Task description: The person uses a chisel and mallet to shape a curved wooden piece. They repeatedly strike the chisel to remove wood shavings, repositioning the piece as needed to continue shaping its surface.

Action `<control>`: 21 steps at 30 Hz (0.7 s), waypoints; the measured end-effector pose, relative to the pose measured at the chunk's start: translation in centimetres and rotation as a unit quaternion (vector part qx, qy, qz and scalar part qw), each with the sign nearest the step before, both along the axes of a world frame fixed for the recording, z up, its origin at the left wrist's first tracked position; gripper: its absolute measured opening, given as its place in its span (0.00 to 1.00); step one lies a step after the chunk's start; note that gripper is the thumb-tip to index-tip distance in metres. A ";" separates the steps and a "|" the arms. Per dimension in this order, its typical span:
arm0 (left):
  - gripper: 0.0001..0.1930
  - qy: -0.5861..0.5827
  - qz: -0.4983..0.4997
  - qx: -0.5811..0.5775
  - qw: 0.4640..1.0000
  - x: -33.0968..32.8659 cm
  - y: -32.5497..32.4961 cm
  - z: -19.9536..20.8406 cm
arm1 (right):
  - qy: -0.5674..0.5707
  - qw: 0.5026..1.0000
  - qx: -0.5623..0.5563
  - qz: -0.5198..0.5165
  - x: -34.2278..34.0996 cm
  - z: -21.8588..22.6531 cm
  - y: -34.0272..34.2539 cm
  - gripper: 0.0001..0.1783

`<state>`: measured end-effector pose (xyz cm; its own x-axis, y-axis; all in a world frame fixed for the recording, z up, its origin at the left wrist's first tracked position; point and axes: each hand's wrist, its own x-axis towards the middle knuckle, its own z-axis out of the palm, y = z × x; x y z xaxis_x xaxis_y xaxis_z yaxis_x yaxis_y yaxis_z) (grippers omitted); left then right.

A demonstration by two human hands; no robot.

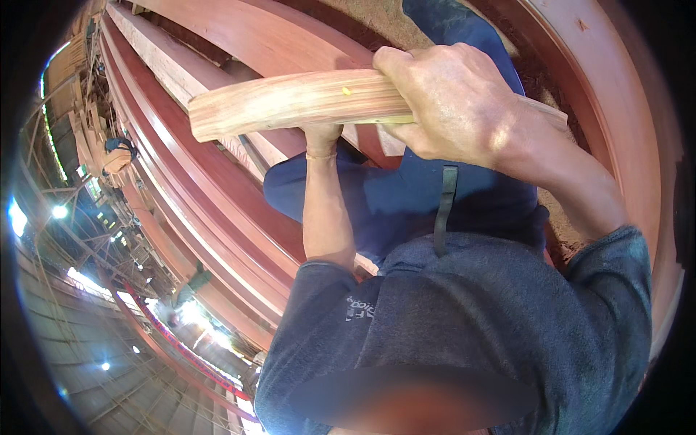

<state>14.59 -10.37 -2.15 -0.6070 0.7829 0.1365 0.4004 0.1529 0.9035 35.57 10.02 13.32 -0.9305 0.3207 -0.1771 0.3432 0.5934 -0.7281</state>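
A pale, slightly curved wooden board (pixel 283 104) with streaky grain and a small yellow mark lies crosswise in front of me above my lap. My right hand (pixel 457 105) is closed around it right of the middle, with the thumb side along its near edge. The board's right end comes out past the wrist. Farther left, my left hand (pixel 321 133) is at the board's near edge. Its fingers are hidden behind the wood, so I cannot see how they are set.
Long reddish timber beams (pixel 210 188) run side by side along my left. A wide reddish plank (pixel 268 32) lies beyond the board, and a curved-looking timber (pixel 616 80) stands at the right. My legs in dark blue trousers (pixel 406 192) are below. A person (pixel 116 156) is at the far left.
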 end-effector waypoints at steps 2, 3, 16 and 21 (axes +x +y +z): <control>0.13 -0.028 -0.028 0.020 0.999 0.2 -0.9 0.0 | 0.125 0.992 -0.015 -0.034 0.4 -0.3 -0.5 0.23; 0.13 -0.017 -0.033 0.017 0.999 0.3 -1.5 0.2 | 0.165 0.985 -0.033 -0.047 0.6 -0.5 -0.9 0.23; 0.08 -0.136 0.013 0.227 0.964 -0.1 3.0 9.7 | 0.099 0.939 -0.306 -0.122 0.7 -6.0 2.5 0.21; 0.23 0.229 -0.196 0.181 0.936 7.9 3.2 14.2 | 0.088 0.704 -0.702 -0.063 3.6 -8.7 1.3 0.37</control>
<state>22.53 -7.17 12.06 -0.0964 0.7858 0.6109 0.7192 -0.3694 0.5885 39.13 11.36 4.63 -0.9575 0.0261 -0.2873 0.1604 -0.7798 -0.6052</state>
